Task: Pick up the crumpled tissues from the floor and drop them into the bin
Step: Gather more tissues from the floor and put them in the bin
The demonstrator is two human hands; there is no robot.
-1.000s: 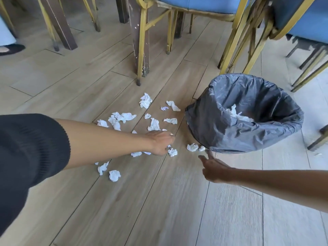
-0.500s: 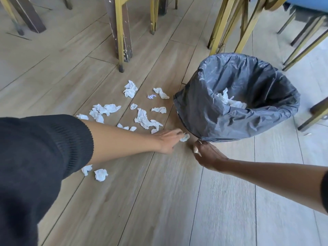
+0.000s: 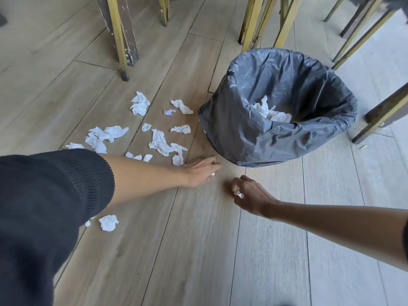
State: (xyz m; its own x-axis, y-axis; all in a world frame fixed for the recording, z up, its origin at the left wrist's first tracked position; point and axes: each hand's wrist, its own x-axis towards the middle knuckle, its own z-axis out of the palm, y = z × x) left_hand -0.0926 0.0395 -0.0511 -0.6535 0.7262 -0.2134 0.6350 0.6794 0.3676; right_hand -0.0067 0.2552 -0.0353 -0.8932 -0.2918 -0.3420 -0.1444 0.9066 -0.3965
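A pale wood-plank floor point(image 3: 198, 250) is being viewed from above. Right of centre, a round bin lined with a grey plastic bag point(image 3: 254, 133) is holding white tissues. Crumpled white tissues point(image 3: 162, 142) are being left scattered left of centre. Small white scraps are being pinched in the left hand point(image 3: 202, 173) and the right hand point(image 3: 251, 196), low beside the bin.

- Wood-plank floor point(image 3: 198, 250): pale boards laid diagonally, seams visible.
- Gold-painted chair legs point(image 3: 284, 21): clustered at top centre, standing on the floor.
- Dark worn leg point(image 3: 129, 34): top left, chipped paint, paired with a gold leg point(image 3: 118, 38).
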